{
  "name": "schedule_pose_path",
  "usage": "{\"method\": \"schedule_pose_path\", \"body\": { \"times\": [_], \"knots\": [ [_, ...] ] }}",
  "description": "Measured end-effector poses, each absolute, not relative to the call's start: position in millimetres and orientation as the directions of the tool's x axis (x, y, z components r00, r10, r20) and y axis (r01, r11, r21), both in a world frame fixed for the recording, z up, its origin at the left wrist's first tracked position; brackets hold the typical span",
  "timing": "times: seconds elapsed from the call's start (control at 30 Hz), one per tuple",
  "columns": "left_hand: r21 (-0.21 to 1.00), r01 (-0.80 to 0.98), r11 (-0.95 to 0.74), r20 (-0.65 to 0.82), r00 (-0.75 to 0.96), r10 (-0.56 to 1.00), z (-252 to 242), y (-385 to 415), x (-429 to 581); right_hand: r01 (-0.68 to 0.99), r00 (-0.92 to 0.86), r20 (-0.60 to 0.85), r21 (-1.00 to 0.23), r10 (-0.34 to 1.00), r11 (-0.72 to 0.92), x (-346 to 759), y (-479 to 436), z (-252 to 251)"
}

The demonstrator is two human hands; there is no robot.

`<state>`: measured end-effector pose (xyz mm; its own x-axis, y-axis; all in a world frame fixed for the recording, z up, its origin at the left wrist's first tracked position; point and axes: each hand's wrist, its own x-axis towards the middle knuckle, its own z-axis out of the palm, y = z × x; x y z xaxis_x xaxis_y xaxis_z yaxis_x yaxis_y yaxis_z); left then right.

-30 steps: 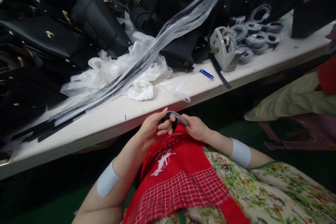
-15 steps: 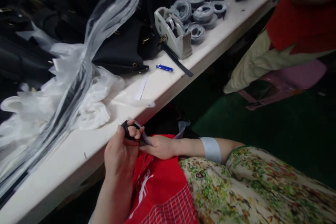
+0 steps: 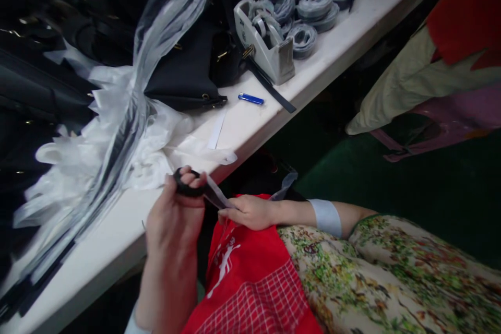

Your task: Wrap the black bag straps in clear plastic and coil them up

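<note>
In the head view, my left hand [image 3: 174, 214] is raised with its fingers curled through a small loop of black strap [image 3: 190, 182]. From that loop, a length wrapped in translucent film [image 3: 217, 195] runs across to my right hand [image 3: 252, 212]. The right fingers are closed on the strap in front of a red apron [image 3: 250, 276]. A filmy tail [image 3: 287, 182] shows beyond the right wrist. Both hands are just off the white table's near edge.
On the white table [image 3: 113, 219] lie a bundle of film-wrapped straps [image 3: 136, 78], crumpled white wrapping [image 3: 102, 141], black bags [image 3: 180, 73], a blue cutter [image 3: 251, 98], a tape dispenser [image 3: 270, 47] and several coiled straps [image 3: 303, 39]. A person's trouser leg [image 3: 395, 83] and a pink stool [image 3: 450, 120] are at right.
My hands have drawn slightly apart, so more of the filmed strap shows between them. The loop around the left fingers is seen more openly. The whole view has shifted a little.
</note>
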<state>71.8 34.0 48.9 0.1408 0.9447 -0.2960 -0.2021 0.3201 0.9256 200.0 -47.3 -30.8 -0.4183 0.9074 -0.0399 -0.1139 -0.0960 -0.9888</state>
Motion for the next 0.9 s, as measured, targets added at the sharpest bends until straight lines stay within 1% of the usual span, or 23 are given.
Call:
{"method": "schedule_pose_path", "body": {
  "times": [0.03,0.07,0.1,0.13,0.17,0.23,0.3,0.33,0.37,0.4,0.43,0.47,0.5,0.53,0.57,0.6,0.63,0.67,0.7,0.77,0.8,0.83,0.9],
  "knots": [
    [0.974,-0.059,0.219,-0.205,0.186,0.961,34.6,29.7,73.2,-0.149,-0.429,-0.061,-0.979,0.901,-0.137,201.2,-47.4,-30.0],
    [0.989,0.074,0.127,-0.142,0.243,0.959,21.4,25.3,73.7,-0.187,-0.438,-0.087,-0.965,0.895,-0.185,203.1,-47.6,-29.5],
    [0.972,0.235,-0.009,-0.071,0.333,0.940,10.3,20.9,73.0,-0.225,-0.446,-0.115,-0.946,0.888,-0.236,205.8,-48.2,-29.5],
    [0.915,0.368,-0.163,-0.017,0.442,0.897,1.7,16.8,71.2,-0.260,-0.455,-0.146,-0.922,0.878,-0.288,209.2,-49.1,-29.9],
    [0.820,0.466,-0.331,0.020,0.556,0.831,-4.0,13.1,68.3,-0.289,-0.472,-0.176,-0.895,0.864,-0.340,213.3,-50.3,-30.6],
    [0.546,0.541,-0.640,0.053,0.739,0.671,-8.3,6.5,60.5,-0.306,-0.525,-0.225,-0.850,0.821,-0.428,223.0,-52.7,-31.8],
    [0.364,0.547,-0.754,0.036,0.801,0.598,-6.3,1.3,52.8,-0.221,-0.566,-0.253,-0.871,0.785,-0.440,234.5,-53.4,-31.5],
    [0.318,0.558,-0.766,0.004,0.807,0.590,-4.2,-0.6,50.0,-0.126,-0.559,-0.254,-0.915,0.790,-0.383,240.7,-52.7,-30.5],
    [0.304,0.582,-0.754,-0.042,0.799,0.600,-1.9,-1.9,48.1,0.007,-0.519,-0.245,-0.959,0.819,-0.283,247.1,-51.3,-28.9],
    [0.324,0.616,-0.718,-0.097,0.777,0.622,0.8,-2.6,47.4,0.171,-0.447,-0.220,-0.973,0.867,-0.158,253.4,-49.3,-27.0],
    [0.377,0.657,-0.652,-0.150,0.738,0.658,3.9,-2.5,48.1,0.346,-0.353,-0.167,-0.937,0.921,-0.037,259.2,-46.8,-25.0],
    [0.463,0.693,-0.553,-0.202,0.690,0.695,7.8,-1.9,50.0,0.501,-0.257,-0.086,-0.863,0.963,0.057,264.2,-43.9,-23.0],
    [0.572,0.708,-0.414,-0.257,0.635,0.729,12.7,-0.5,53.3,0.613,-0.184,0.005,-0.781,0.983,0.119,267.8,-40.9,-21.4],
    [0.687,0.684,-0.245,-0.317,0.586,0.746,18.6,1.5,57.8,0.675,-0.143,0.084,-0.720,0.986,0.159,269.5,-37.8,-20.4],
    [0.789,0.611,-0.066,-0.372,0.559,0.741,25.5,4.1,63.3,0.693,-0.137,0.141,-0.694,0.980,0.197,269.1,-34.9,-19.9],
    [0.862,0.496,0.099,-0.406,0.561,0.722,33.0,7.6,69.6,0.677,-0.146,0.176,-0.700,0.974,0.228,266.3,-32.4,-20.0],
    [0.905,0.359,0.230,-0.409,0.578,0.706,40.6,11.9,76.4,0.635,-0.153,0.182,-0.735,0.971,0.238,261.1,-30.6,-20.4],
    [0.924,0.216,0.315,-0.380,0.595,0.708,47.5,17.1,83.1,0.572,-0.156,0.158,-0.790,0.975,0.220,253.9,-29.6,-20.9],
    [0.933,0.081,0.351,-0.328,0.594,0.734,53.2,23.1,89.4,0.491,-0.160,0.109,-0.853,0.981,0.175,245.6,-29.9,-21.0],
    [0.952,-0.114,0.285,-0.190,0.511,0.838,57.9,36.4,99.4,0.295,-0.207,-0.022,-0.954,0.978,0.041,228.9,-34.3,-18.6],
    [0.971,-0.144,0.191,-0.111,0.436,0.893,56.3,42.9,102.8,0.193,-0.266,-0.082,-0.981,0.961,-0.030,222.9,-38.2,-15.5],
    [0.991,-0.115,0.065,-0.020,0.356,0.934,52.4,48.4,105.1,0.098,-0.350,-0.120,-0.991,0.929,-0.092,219.7,-42.5,-10.8],
    [0.977,0.079,-0.200,0.169,0.293,0.941,39.4,54.4,107.2,-0.037,-0.497,-0.140,-0.983,0.856,-0.182,224.8,-49.5,2.7]
  ]
}}
